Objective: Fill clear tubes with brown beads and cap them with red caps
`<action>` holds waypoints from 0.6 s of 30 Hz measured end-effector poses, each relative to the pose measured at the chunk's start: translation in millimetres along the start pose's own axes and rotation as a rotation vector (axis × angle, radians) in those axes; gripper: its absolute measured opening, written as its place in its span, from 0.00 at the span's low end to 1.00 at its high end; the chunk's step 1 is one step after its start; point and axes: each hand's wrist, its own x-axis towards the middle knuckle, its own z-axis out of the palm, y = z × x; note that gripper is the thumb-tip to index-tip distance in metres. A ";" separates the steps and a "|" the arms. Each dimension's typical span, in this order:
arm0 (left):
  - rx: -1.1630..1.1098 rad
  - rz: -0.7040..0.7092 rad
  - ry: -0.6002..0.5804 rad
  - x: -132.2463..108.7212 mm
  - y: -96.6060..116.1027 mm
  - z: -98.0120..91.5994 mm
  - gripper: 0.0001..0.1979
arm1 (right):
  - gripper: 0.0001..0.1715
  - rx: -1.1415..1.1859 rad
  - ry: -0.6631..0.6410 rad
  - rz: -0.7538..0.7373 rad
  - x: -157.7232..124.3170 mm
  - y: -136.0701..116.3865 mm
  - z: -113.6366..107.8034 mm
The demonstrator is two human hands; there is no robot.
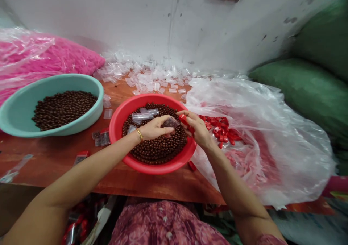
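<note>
My left hand (pixel 155 128) is closed round a small clear plastic box (pixel 172 122) that has dark beads inside, tilted above the red basin (pixel 119 116). Close to its right end, my right hand (pixel 198 129) grips a red plastic cap (pixel 183 119); more red shows within the fingers. Beneath both hands the basin holds many glossy brown beads (pixel 152 152). Several empty clear boxes (pixel 143 115) lie on the beads at the basin's left side. Whether the cap touches the box I cannot tell.
A teal basin (pixel 67 129) of brown beads stands left, with a few filled boxes (pixel 102 138) between the basins. Clear boxes (pixel 152 74) are heaped along the wall. Right, an opened plastic bag (pixel 293 129) holds red caps (pixel 221 129). A pink-filled bag (pixel 62 54) lies behind left.
</note>
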 end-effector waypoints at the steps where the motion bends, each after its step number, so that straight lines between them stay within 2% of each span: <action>1: -0.014 -0.013 -0.018 -0.2 0.5 0.7 0.18 | 0.19 0.070 -0.015 0.049 0.0 1.0 0.9; 3: -0.017 -0.025 -0.054 -0.9 0.8 1.8 0.20 | 0.19 0.111 -0.023 0.075 -0.1 3.5 3.3; 7: -0.001 -0.001 -0.043 -1.9 -0.5 3.5 0.21 | 0.19 -0.137 0.034 -0.118 -2.9 8.0 9.0; 10: 0.090 0.024 0.027 -1.9 -1.0 5.1 0.16 | 0.22 -0.324 0.030 -0.213 -7.3 10.4 11.6; 15: 0.368 0.111 0.229 -0.9 -2.1 6.9 0.09 | 0.27 -0.506 0.000 -0.213 -15.9 14.7 16.1; 18: 0.428 0.067 0.244 -1.4 -4.9 7.2 0.07 | 0.27 -0.545 -0.032 -0.231 -19.7 15.8 18.2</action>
